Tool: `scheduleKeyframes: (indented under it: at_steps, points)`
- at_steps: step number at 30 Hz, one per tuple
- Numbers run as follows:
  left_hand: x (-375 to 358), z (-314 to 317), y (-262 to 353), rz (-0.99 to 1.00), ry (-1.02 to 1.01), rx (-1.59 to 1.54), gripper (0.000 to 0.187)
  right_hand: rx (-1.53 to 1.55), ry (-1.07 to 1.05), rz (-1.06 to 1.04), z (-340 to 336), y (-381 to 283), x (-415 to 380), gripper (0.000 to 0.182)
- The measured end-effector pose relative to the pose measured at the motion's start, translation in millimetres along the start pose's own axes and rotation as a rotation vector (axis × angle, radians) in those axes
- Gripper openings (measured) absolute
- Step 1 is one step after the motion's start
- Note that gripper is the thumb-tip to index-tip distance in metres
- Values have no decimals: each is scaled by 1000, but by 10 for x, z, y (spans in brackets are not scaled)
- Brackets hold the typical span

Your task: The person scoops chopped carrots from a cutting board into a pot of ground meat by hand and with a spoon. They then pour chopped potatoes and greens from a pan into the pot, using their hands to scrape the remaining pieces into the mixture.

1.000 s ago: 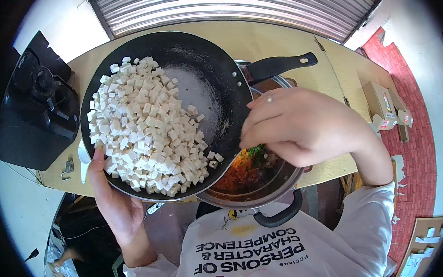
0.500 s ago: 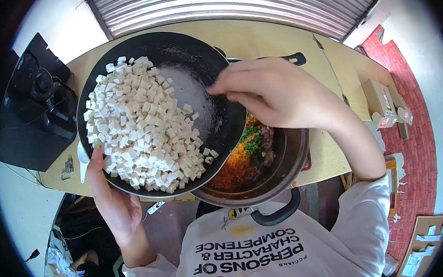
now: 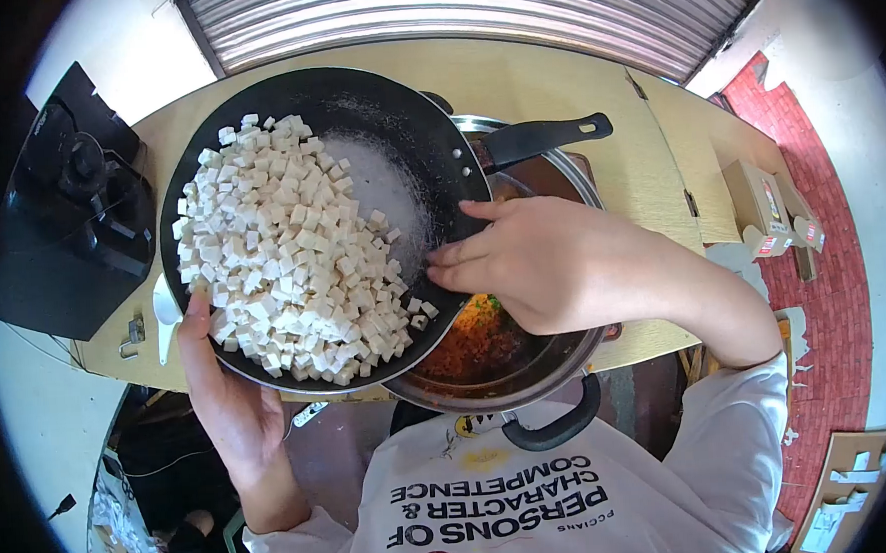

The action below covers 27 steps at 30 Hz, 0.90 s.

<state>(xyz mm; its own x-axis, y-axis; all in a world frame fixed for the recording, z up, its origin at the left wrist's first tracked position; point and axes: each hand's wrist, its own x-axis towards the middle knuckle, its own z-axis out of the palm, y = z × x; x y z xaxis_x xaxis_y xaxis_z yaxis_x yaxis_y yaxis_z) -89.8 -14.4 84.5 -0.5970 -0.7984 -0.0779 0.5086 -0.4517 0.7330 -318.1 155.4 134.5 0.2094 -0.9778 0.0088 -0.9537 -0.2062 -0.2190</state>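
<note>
A black frying pan [image 3: 354, 101] is tilted over a wide metal pot [image 3: 568, 360], with a heap of white cubes [image 3: 281, 245] on its left side. My left hand [image 3: 234, 408] grips the pan's lower left rim, thumb over the edge. Inside the pan's right side, the fingertips of my right hand [image 3: 532, 262] touch the bare, whitish-coated surface; its fingers are stretched out and hold nothing. Orange and green chopped food [image 3: 476, 330] shows in the pot, partly hidden by the pan and my right hand.
A black appliance [image 3: 74, 206] stands at the left, beside a white spoon [image 3: 167, 311] and a small padlock [image 3: 134, 336]. The pan's handle points right across the pot. Cardboard boxes [image 3: 760, 200] are at the right. A person's arm [image 3: 191, 530] shows at the lower left.
My right hand has moved down along the pan's inner right side, and its fingers have spread. The pan has shifted slightly right. Its handle is now uncovered, while more of the pot's food is hidden.
</note>
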Motion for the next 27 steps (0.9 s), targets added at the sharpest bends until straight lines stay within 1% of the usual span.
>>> scheduleKeyframes:
  at_steps: [1,2,3,4,6,7,9,10,12,13,15,16,17,18,19,21,22,23,24,25,27]
  points:
    - [2,5,-4,-4,-6,-8,49,-2,2,3,-46,-17,-5,25]
    - [2,12,-7,-4,-10,-8,49,82,-71,34,-110,-34,-7,30]
    - [-2,19,-10,12,27,19,50,167,-143,64,-146,-36,-8,35]
    - [-8,21,-11,29,65,45,50,166,-141,65,-143,-20,-20,35]
    - [11,-36,-1,9,23,25,50,313,14,-28,-137,25,-55,29]
    - [19,-54,4,-13,-18,4,51,312,17,-27,-170,29,-66,29]
    - [16,-17,-11,-10,-8,16,51,491,38,-16,-250,28,-82,24]
    - [15,-3,-16,-6,3,28,51,490,39,-16,-242,52,-88,24]
    - [19,-53,-28,5,15,32,52,513,158,-79,-185,109,-99,14]
    - [19,-73,-31,15,29,37,53,513,158,-80,-164,124,-114,14]
    - [11,-36,-26,37,48,63,51,444,282,-111,-133,155,-161,11]
    - [1,-25,-16,57,66,90,50,448,279,-112,-119,159,-198,11]
    - [-3,-31,5,56,69,91,50,425,227,-76,-107,157,-251,9]
    - [4,-46,34,22,-1,80,50,399,175,-39,-104,155,-288,8]
    - [9,-57,51,-12,-71,69,50,400,174,-40,-116,142,-313,8]
    - [3,-69,39,-10,-50,75,51,181,89,49,-168,101,-353,8]
    - [7,-70,38,-8,-30,81,51,181,90,50,-204,98,-342,8]
    - [9,-40,24,-9,-32,81,51,144,136,52,-244,108,-316,8]
    - [8,13,2,24,14,86,51,107,180,53,-273,127,-277,9]
    - [7,42,-8,59,60,90,51,107,181,52,-286,159,-226,9]
    - [4,32,3,55,61,87,51,42,301,65,-295,206,-86,14]
